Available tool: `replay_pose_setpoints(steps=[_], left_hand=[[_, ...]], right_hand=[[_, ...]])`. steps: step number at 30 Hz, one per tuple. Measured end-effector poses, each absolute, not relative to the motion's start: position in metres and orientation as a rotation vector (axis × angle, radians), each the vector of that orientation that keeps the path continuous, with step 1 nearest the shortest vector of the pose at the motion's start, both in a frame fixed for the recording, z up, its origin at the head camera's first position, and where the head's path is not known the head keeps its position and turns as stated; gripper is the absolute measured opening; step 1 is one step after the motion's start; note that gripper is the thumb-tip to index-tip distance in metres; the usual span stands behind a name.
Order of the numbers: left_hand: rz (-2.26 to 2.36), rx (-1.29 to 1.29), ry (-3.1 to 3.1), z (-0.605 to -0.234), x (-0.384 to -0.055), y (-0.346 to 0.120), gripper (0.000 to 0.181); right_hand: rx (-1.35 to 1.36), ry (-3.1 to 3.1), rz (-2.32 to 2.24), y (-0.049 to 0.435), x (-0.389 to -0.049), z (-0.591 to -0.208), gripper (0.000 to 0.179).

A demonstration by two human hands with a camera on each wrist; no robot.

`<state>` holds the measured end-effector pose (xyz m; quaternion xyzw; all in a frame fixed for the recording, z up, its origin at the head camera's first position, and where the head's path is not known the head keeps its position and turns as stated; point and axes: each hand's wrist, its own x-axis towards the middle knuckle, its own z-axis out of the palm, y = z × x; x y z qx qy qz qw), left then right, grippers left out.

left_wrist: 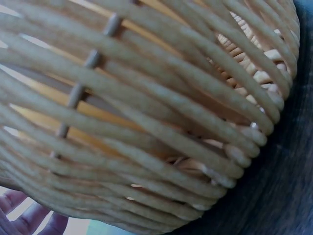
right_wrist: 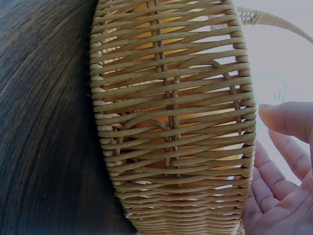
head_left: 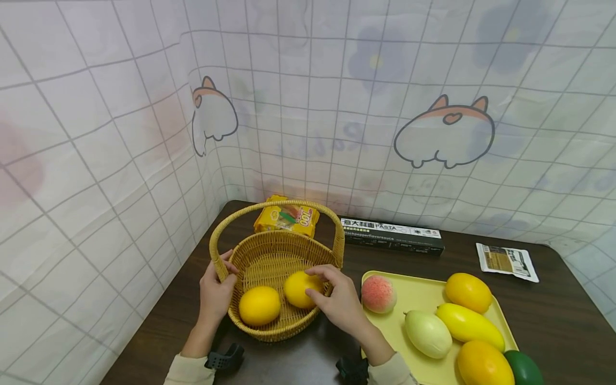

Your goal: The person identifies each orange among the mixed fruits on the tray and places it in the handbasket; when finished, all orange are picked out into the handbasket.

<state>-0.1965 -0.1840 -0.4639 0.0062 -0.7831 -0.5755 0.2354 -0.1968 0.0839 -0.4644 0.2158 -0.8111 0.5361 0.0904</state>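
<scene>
A wicker basket (head_left: 276, 334) with a tall arched handle stands on the dark table, with two smooth yellow fruits inside, one left (head_left: 260, 306) and one right (head_left: 297, 289). My left hand (head_left: 215, 291) holds the basket's left rim by the foot of the handle; some of its fingers (left_wrist: 30, 215) show past the wicker in the left wrist view. Over the right rim, my right hand (head_left: 340, 299) reaches to the right fruit with thumb and fingers spread. In the right wrist view, the thumb (right_wrist: 286, 117) and fingers stand apart; contact with the fruit is unclear.
Right of the basket, a yellow tray (head_left: 385, 331) bears a peach (head_left: 378, 294), a pale green fruit (head_left: 428, 334) and several yellow fruits; a dark green one (head_left: 523, 368) lies at its edge. Behind are a yellow packet (head_left: 289, 216), a pasta box (head_left: 392, 236) and a sachet (head_left: 507, 262).
</scene>
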Motion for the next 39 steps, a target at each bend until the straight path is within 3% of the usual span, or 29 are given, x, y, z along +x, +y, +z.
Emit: replay_pose_setpoints(steps=[19, 39], left_hand=[[-1.578, 0.007, -2.147, -0.465, -0.197, -0.185, 0.009], [-1.566, 0.002, -2.143, -0.466, -0.197, -0.185, 0.009]], right_hand=[[0.661, -2.425, 1.675, 0.092, -0.196, -0.455, 0.035], [0.586, -2.431, 1.677, 0.142, -0.199, -0.432, 0.032]])
